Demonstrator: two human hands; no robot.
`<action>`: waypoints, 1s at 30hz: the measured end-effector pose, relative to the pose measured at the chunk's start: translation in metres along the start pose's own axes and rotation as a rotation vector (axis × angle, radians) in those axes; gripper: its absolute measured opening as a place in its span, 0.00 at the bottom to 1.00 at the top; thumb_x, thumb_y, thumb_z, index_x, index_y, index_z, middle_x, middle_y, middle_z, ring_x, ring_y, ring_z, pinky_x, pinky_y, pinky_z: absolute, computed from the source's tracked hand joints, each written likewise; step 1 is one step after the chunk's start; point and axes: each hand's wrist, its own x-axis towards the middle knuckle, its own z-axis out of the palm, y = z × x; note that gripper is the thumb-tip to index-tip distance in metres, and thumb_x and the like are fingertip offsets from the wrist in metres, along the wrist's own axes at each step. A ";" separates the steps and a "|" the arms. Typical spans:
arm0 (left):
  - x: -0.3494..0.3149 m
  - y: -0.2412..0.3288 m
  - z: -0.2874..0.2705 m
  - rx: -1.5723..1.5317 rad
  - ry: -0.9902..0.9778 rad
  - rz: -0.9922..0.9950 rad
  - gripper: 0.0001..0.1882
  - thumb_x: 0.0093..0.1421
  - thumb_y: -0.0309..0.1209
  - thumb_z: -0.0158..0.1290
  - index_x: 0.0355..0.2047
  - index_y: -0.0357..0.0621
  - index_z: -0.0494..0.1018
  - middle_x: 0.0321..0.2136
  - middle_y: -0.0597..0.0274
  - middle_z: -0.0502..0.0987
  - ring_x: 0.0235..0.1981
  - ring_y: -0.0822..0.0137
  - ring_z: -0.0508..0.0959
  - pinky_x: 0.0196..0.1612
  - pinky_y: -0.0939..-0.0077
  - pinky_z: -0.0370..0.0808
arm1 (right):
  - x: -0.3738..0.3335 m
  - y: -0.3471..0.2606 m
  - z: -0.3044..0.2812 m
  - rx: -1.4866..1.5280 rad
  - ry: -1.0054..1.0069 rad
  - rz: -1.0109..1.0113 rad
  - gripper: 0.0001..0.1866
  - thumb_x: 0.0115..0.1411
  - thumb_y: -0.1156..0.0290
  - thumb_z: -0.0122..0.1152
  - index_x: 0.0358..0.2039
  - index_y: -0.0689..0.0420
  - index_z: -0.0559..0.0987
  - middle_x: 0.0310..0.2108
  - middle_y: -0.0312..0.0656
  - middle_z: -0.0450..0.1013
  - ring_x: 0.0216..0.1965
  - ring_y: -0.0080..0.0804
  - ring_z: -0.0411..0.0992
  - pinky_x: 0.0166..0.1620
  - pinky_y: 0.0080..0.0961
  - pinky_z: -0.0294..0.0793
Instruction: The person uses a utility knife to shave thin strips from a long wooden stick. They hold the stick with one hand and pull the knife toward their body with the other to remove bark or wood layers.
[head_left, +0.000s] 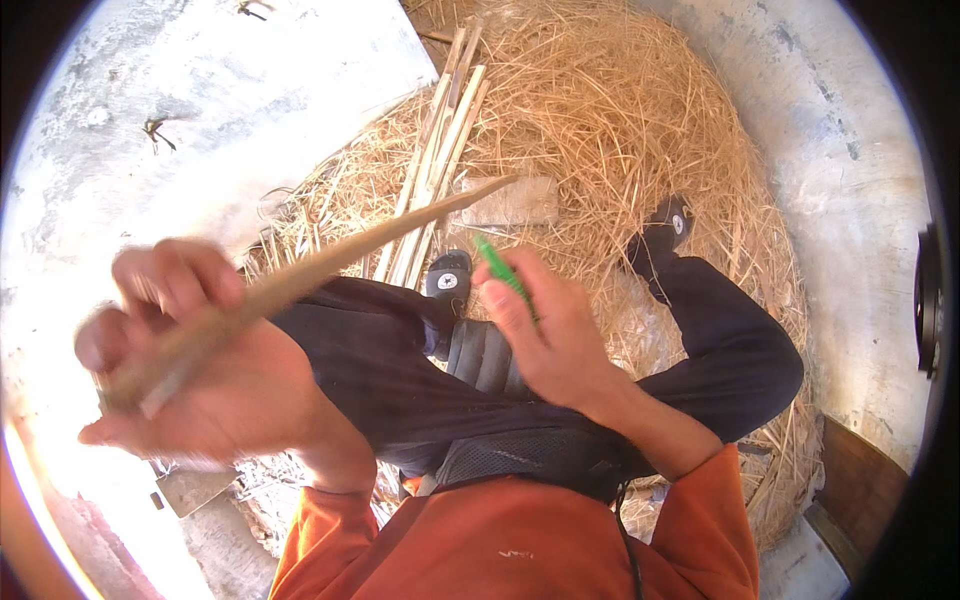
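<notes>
My left hand (200, 350), smeared by motion, is closed around the thick near end of a long, pale brown strip of wood or bamboo (340, 258). The strip slants up to the right and tapers to a thin tip above my lap. My right hand (550, 325) is wrapped round a slim green tool (502, 268) that points up and to the left. Whether the tool has a blade cannot be made out. Its green end is apart from the strip, just below the strip's tip.
Several pale split strips (440, 150) lie on a heap of straw-like shavings (610, 110) ahead. A small flat wooden block (510, 201) lies beside them. A whitish panel (250, 90) with wire ties stands at upper left, a curved pale wall (840, 200) at right.
</notes>
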 end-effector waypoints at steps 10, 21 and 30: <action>0.040 0.013 0.018 -0.288 0.135 -0.230 0.18 0.61 0.40 0.40 0.16 0.51 0.54 0.13 0.71 0.50 0.17 0.74 0.49 0.26 0.75 0.50 | -0.018 0.024 -0.042 0.063 0.163 0.138 0.13 0.66 0.63 0.48 0.38 0.61 0.72 0.16 0.43 0.64 0.18 0.26 0.63 0.25 0.29 0.63; -0.094 -0.031 0.030 -0.274 0.004 -0.226 0.21 0.57 0.45 0.35 0.11 0.49 0.52 0.07 0.66 0.53 0.14 0.70 0.51 0.25 0.71 0.52 | -0.048 0.039 -0.022 -0.031 0.077 0.113 0.13 0.66 0.63 0.48 0.38 0.62 0.70 0.19 0.54 0.69 0.23 0.53 0.72 0.27 0.41 0.65; -0.111 -0.042 0.047 -0.268 0.006 -0.241 0.20 0.54 0.42 0.41 0.11 0.43 0.58 0.07 0.59 0.59 0.12 0.66 0.56 0.23 0.68 0.55 | -0.028 0.056 0.019 -0.230 0.036 -0.043 0.11 0.66 0.65 0.47 0.33 0.60 0.66 0.13 0.55 0.67 0.17 0.58 0.68 0.20 0.47 0.65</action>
